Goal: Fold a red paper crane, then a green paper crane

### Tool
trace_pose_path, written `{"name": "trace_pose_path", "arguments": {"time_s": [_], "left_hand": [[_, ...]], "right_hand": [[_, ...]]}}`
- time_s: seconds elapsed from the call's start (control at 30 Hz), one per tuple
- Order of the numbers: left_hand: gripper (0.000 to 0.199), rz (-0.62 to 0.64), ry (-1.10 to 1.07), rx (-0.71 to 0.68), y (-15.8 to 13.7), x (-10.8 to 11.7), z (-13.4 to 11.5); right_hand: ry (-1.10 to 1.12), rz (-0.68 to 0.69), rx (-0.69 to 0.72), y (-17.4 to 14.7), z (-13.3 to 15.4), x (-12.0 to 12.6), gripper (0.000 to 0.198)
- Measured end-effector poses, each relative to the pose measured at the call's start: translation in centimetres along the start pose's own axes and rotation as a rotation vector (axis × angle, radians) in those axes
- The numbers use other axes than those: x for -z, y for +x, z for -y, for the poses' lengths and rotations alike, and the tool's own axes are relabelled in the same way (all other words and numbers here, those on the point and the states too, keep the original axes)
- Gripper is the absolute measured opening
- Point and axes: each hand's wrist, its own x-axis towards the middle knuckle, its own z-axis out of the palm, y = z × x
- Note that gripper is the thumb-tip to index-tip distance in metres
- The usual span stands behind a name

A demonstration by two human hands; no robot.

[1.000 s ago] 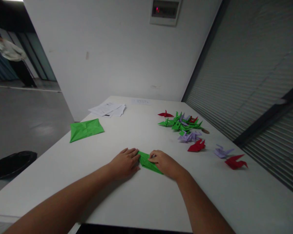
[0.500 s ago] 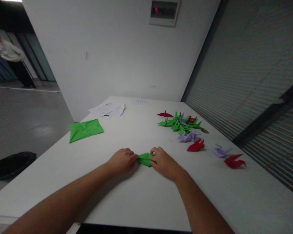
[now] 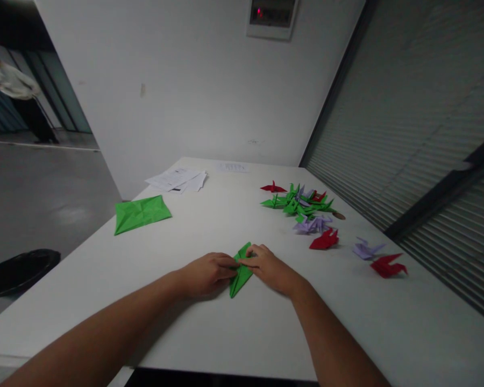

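A small folded piece of green paper (image 3: 240, 281), narrow and pointed at both ends, lies on the white table between my hands. Its long axis runs from upper right to lower left. My left hand (image 3: 210, 273) has its fingers closed on the paper's left edge. From the other side, my right hand (image 3: 268, 267) pinches the right edge, its fingertips close to those of the left. The fingers cover the middle of the paper.
Green, purple and red paper cranes (image 3: 298, 203) are heaped at the right, with several more nearer. A green paper sheet (image 3: 143, 214) and white papers (image 3: 176, 179) lie left. A black bin (image 3: 22, 271) stands beside the table (image 3: 221, 338). A person (image 3: 18, 91) stands far left.
The green folded paper has turned from lying sideways to pointing toward me. My left hand has shifted right and slightly nearer, while my right hand stays at the paper's right side.
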Motion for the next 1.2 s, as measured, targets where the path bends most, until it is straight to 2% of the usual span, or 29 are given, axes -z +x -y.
{"name": "trace_pose_path", "arguments": {"time_s": [0.13, 0.2, 0.5, 0.8, 0.9, 1.1, 1.2], "left_hand": [[0.032, 0.028, -0.016, -0.004, -0.4, 0.0, 0.4], [0.032, 0.034, -0.021, 0.003, -0.4, 0.2, 0.4], [0.030, 0.057, -0.046, -0.032, 0.0, 0.6, 0.1], [0.030, 0.104, -0.024, -0.002, -0.1, 0.7, -0.1], [0.031, 0.133, -0.007, 0.029, -0.1, 0.7, -0.3], [0.031, 0.160, 0.009, 0.062, -0.1, 0.8, -0.7], [0.031, 0.135, 0.010, 0.036, -0.1, 0.8, -0.8]], "right_hand": [[0.111, 0.028, 0.008, -0.7, -0.7, 0.7, 0.052], [0.136, 0.025, 0.006, -1.0, -0.9, 1.0, 0.054], [0.146, -0.010, 0.020, -0.5, -1.0, 1.3, 0.021], [0.176, -0.040, 0.039, 0.2, -0.5, 1.1, 0.013], [0.200, -0.077, -0.012, 0.4, -0.6, 0.6, 0.012], [0.259, -0.106, -0.198, 0.5, -0.8, -0.3, 0.010], [0.244, -0.102, -0.215, 0.6, -0.5, -0.3, 0.006]]}}
